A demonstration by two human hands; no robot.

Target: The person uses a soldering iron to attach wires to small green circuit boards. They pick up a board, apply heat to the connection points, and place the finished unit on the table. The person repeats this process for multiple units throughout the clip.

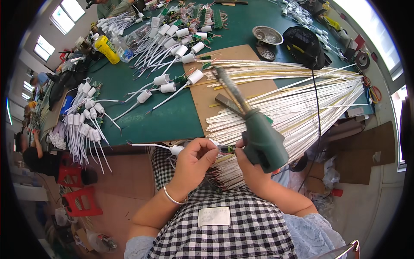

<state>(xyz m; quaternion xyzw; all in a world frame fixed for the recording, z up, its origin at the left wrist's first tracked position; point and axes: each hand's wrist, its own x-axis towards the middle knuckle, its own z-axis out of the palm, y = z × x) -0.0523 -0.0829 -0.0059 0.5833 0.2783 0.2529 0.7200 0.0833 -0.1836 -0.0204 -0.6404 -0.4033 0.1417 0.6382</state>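
My left hand [196, 162] is closed, with thumb and forefinger pinching at the left end of a small dark circuit board [226, 149]. Against its fingers lies a white cylindrical cap [177, 150] with a white cable [148, 145] running left. On the right, my right hand [254, 172] is closed around a green power tool [265, 142] whose long, worn metal barrel points up and left; the tool's body hides most of the fingers. The right thumb meets the board's other end. Behind the hands, many white LED strips [276, 112] fan out to the right.
Capped cables with circuit boards [181, 36] are heaped on the green table [164, 116]. A brown board [200, 99] lies beneath the strips. Farther back are a metal bowl [267, 35], a black cap [304, 45] and a yellow bottle [106, 49]. A black cord [318, 112] hangs at right.
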